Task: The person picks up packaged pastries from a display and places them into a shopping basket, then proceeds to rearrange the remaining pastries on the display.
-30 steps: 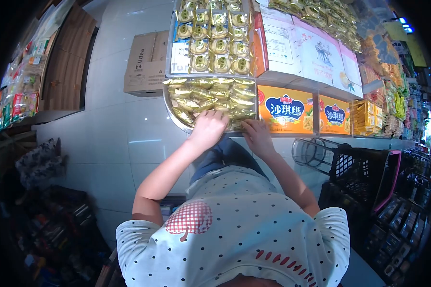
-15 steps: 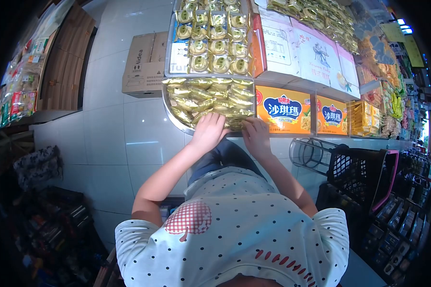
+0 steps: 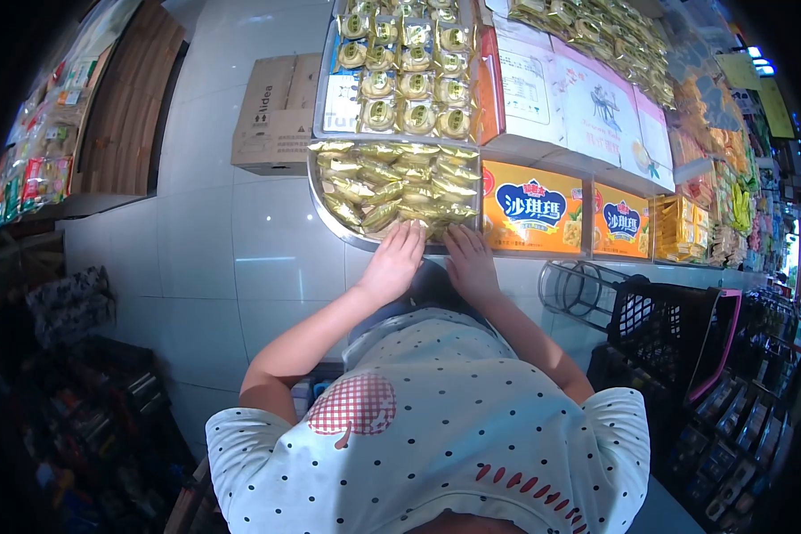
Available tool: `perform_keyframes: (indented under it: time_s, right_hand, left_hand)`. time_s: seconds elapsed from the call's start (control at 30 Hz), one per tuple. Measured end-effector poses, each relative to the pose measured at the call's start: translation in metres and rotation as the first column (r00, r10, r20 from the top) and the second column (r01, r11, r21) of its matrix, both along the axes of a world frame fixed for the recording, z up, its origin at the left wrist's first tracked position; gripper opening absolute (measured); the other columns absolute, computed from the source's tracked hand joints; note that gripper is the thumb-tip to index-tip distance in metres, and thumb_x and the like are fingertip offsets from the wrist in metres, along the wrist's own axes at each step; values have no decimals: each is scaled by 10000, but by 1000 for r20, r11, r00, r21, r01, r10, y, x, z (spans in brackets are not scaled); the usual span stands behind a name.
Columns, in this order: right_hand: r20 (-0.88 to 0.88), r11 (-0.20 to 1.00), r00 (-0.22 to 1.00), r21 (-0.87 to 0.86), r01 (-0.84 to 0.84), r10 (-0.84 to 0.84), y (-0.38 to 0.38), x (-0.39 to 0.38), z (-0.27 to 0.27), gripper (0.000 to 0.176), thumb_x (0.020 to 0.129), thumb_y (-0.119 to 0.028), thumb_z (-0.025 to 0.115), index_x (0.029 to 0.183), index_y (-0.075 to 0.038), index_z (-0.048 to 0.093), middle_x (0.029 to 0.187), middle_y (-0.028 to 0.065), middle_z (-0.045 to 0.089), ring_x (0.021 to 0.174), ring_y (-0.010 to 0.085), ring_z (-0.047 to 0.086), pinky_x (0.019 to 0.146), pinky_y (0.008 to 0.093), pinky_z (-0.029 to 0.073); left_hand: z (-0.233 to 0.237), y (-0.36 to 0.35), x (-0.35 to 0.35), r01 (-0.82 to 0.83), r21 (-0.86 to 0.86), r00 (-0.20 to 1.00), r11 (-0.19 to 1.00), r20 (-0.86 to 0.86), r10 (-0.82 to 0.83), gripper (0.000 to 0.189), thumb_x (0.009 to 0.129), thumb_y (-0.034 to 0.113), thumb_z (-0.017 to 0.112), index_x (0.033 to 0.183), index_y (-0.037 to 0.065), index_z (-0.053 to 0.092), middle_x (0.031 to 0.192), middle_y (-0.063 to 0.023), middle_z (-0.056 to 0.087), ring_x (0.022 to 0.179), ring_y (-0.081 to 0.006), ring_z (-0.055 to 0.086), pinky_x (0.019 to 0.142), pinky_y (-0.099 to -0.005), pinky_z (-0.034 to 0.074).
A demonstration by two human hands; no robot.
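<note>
hands (image 3: 393,258) (image 3: 468,260) back at tray (image 3: 327,212) rim, gold packets (image 3: 392,182) just beyond

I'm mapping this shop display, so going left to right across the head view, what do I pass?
Brown cardboard box → silver metal tray of gold-wrapped snacks → orange carton with blue label → second orange carton → stacked yellow packets.

The left hand (image 3: 392,263) and right hand (image 3: 470,264) cover the near rim of the metal tray (image 3: 322,209), so whatever their fingertips touch, probably gold packets (image 3: 392,182), is hidden. The upper tray (image 3: 322,84) of round cakes (image 3: 408,86) is cut by the top edge; the far-right shelf goods (image 3: 739,182) blur beyond reading.
</note>
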State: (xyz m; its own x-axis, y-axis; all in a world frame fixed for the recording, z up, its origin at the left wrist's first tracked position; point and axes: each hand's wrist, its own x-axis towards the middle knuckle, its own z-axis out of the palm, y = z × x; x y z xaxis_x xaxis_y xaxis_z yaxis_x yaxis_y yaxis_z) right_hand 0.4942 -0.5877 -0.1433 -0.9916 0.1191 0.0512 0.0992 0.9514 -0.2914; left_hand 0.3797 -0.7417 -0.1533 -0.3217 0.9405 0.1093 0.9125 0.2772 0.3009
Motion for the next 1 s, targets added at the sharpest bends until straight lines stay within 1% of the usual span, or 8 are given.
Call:
perform_keyframes:
  time_s: [0.07, 0.23, 0.53, 0.63, 0.7, 0.77, 0.87, 1.0]
  right_hand:
    - [-37, 998, 997, -22, 63, -64, -3, 0, 4, 466, 768, -134, 578, 1210, -33, 472, 1251, 135, 447, 1196, 286, 392, 1013, 437, 297]
    - [-53, 999, 999, -54, 4, -7, -4, 1, -4, 484, 745, -92, 575, 1208, -7, 465, 1243, 153, 446, 1186, 310, 397, 998, 432, 324]
    - [-79, 998, 997, -48, -30, 26, 7, 1, -10, 512, 700, -57, 578, 1197, 4, 470, 1231, 153, 457, 1165, 314, 419, 976, 413, 355]
    - [-64, 999, 998, -41, -27, 24, 6, -2, -3, 486, 708, -75, 590, 1175, 1, 481, 1203, 154, 471, 1131, 316, 442, 962, 412, 362]
    - [-48, 999, 998, -33, -31, 30, 5, -7, 5, 464, 712, -86, 599, 1155, -2, 492, 1183, 154, 480, 1107, 316, 456, 952, 412, 368]
    - [-63, 979, 996, -200, 43, -57, 8, -12, 12, 398, 731, -115, 612, 1100, -5, 512, 1151, 151, 488, 1065, 309, 471, 918, 410, 383]
    - [-172, 979, 985, -203, -4, -31, 12, -24, 8, 346, 744, -128, 614, 1056, -8, 522, 1112, 149, 505, 1025, 311, 494, 871, 407, 403]
    - [-77, 959, 996, -279, -55, 34, 16, -32, 4, 316, 746, -128, 613, 1039, -34, 537, 1028, 114, 544, 973, 291, 533, 800, 404, 430]
  left_hand:
    - [4, -1, 2, -3, -4, 1000, 1000, -6, 3, 490, 835, 165, 509, 1245, -75, 388, 1254, -244, 429, 1178, -359, 414, 1026, -433, 296]
    - [0, 4, 10, -49, -25, 997, 998, -64, 48, 518, 805, 155, 523, 1253, -65, 382, 1247, -244, 431, 1187, -361, 404, 1021, -443, 297]
    - [-4, 16, 7, 15, -118, 970, 993, -241, -43, 495, 783, 146, 440, 1236, -50, 405, 1239, -226, 432, 1179, -330, 408, 1016, -427, 311]
    - [2, 14, 7, 21, -119, 976, 993, -213, -46, 511, 785, 156, 495, 1244, -45, 400, 1253, -227, 414, 1188, -341, 392, 1016, -426, 308]
    - [14, 8, 3, 15, -27, 991, 1000, 135, -11, 545, 785, 175, 562, 1268, -14, 393, 1320, -204, 359, 1244, -344, 335, 1041, -455, 262]
    - [32, 0, 3, 8, -11, 988, 1000, 155, -6, 562, 783, 182, 585, 1280, 7, 388, 1353, -182, 326, 1274, -336, 297, 1053, -473, 230]
    - [39, -10, 4, -41, -27, 977, 999, 210, 46, 583, 789, 186, 598, 1311, 67, 368, 1419, -119, 262, 1332, -302, 217, 1078, -507, 149]
    - [36, -19, 6, -74, -91, 978, 993, 188, 90, 578, 798, 167, 583, 1323, 85, 355, 1420, -107, 271, 1328, -297, 229, 1080, -495, 155]
